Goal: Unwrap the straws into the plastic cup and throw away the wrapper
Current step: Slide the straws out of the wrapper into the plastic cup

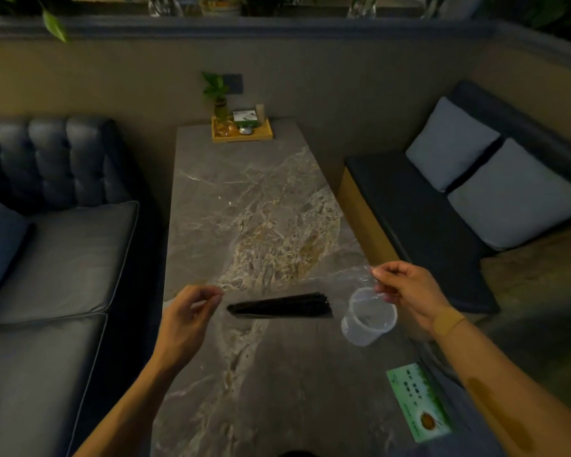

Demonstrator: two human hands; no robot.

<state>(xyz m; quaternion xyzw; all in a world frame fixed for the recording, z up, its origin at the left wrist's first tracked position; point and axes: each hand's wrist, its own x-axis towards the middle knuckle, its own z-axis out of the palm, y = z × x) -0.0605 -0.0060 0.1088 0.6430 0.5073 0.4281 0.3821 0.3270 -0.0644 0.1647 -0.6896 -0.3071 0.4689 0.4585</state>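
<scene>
Setting: we stand at the near end of a long marble table point(244, 199) in a dim lounge, with sofas down both sides.
Green card: nearest us, a printed green card point(417, 402) lies flat by the table's right edge, well clear of the work.
Left hand: our left hand point(185, 319) pinches one end of the clear wrapper point(310, 278) between thumb and fingertips, closed on the film and raised off the table.
Right hand: our right hand point(406, 291) is closed on the crumpled other end of the wrapper, held just above the cup's rim.
Straws: the dark bundle of straws point(281, 306) lies between our hands, on its side; we cannot tell whether it rests on the table or hangs in the film, nor whether it is fully out of the wrapper.
Plastic cup: the clear plastic cup point(368, 316) sits just right of the straws' near end, open mouth up and, as far as we see, empty.
Step in hand: we judge the unwrapping to be under way, the film stretched open between both hands, with no straw in the cup yet.
Next move: we need to free the bundle, stand it in the cup, then bin the film; no bin is in view.
Far end: a yellow tray point(243, 135) with a small plant and oddments stands against the wall.
</scene>
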